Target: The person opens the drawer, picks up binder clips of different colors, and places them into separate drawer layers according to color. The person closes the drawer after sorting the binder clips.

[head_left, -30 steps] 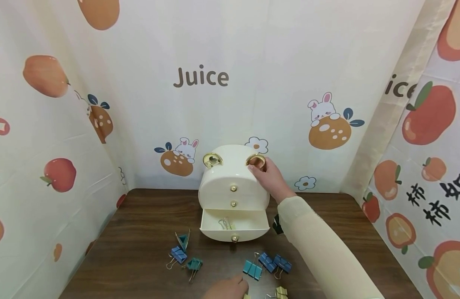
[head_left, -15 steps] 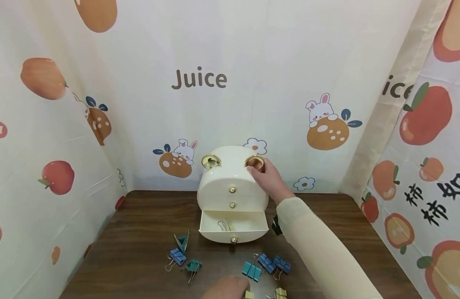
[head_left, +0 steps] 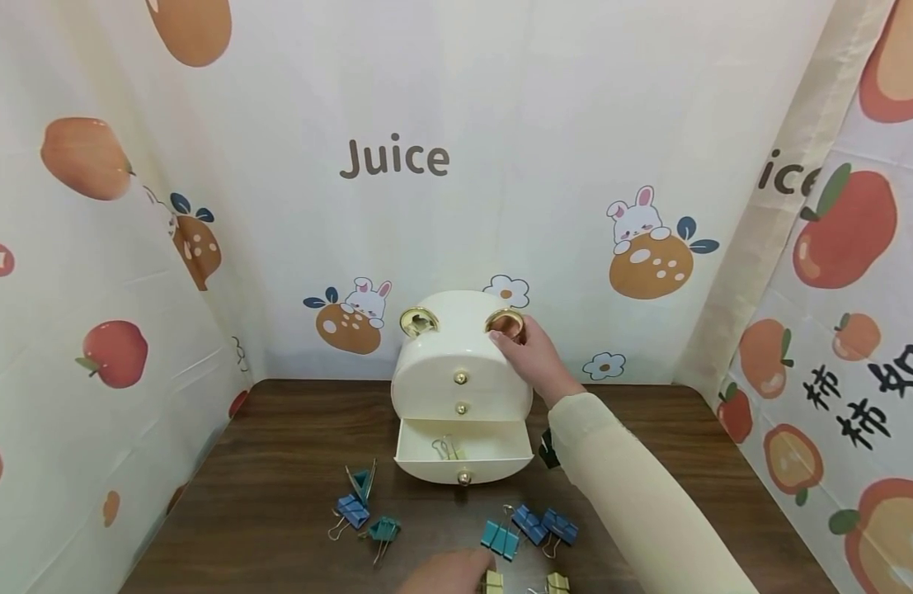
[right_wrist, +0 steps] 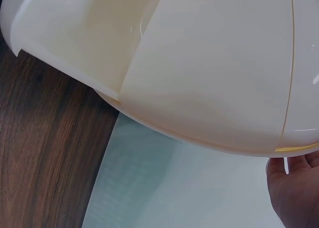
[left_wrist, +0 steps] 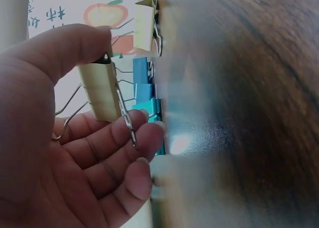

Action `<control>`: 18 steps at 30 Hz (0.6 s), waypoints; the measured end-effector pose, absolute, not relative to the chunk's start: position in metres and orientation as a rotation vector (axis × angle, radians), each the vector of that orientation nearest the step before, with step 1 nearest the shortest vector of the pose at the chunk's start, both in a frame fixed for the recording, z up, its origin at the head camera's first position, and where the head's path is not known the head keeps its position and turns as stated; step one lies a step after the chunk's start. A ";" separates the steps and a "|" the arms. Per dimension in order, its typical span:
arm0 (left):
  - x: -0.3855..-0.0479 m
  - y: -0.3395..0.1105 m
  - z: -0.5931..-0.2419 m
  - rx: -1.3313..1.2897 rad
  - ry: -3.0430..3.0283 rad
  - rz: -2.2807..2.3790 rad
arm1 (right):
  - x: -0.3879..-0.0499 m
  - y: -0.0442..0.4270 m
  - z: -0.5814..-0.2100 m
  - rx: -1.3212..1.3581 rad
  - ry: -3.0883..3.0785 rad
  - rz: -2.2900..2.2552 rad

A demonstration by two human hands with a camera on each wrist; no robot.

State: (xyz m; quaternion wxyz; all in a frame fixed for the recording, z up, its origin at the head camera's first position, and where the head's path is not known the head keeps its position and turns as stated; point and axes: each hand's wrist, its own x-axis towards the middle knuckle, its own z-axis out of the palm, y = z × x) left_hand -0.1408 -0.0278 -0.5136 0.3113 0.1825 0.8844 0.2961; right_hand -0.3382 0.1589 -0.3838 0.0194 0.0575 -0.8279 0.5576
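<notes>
Left hand [left_wrist: 65,163] pinches a yellow clip [left_wrist: 99,91]; right hand [head_left: 534,355] holds the box's gold ring [head_left: 495,316]

The yellow clip sits between the thumb and the curled fingers of the left hand, low at the near edge of the head view, in front of the white box [head_left: 434,392]. Its wire handles point outward on both sides; whether it touches the surface [head_left: 278,495] cannot be told. A second yellow clip [head_left: 557,583] lies just to the right, apart from the fingers. Slightly farther off, also to the right, are a teal clip [head_left: 499,539] and two blue clips [head_left: 529,525] [head_left: 560,526], close together.

Well apart from the left hand, the right hand grips the ring at the box's upper right, thumb at the front edge; the other fingers are mostly hidden behind it. The bottom drawer [head_left: 425,470] stands pulled out, with a clip showing wire handles [head_left: 444,448] inside. Left of the left hand lie a blue clip [head_left: 352,510] and two teal clips [head_left: 363,481] [head_left: 384,529]. A black object [head_left: 549,450] shows partly behind the sleeve [head_left: 642,503].
</notes>
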 end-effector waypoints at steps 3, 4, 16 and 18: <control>-0.140 -0.029 -0.515 0.502 2.344 0.799 | -0.339 0.159 -0.384 0.183 -2.567 1.735; -0.140 -0.029 -0.516 0.506 2.344 0.804 | -0.339 0.159 -0.384 0.186 -2.565 1.737; -0.142 -0.027 -0.529 0.506 2.305 0.711 | -0.337 0.159 -0.382 0.177 -2.573 1.720; -0.141 -0.028 -0.531 0.534 2.317 0.669 | -0.337 0.158 -0.383 0.184 -2.571 1.723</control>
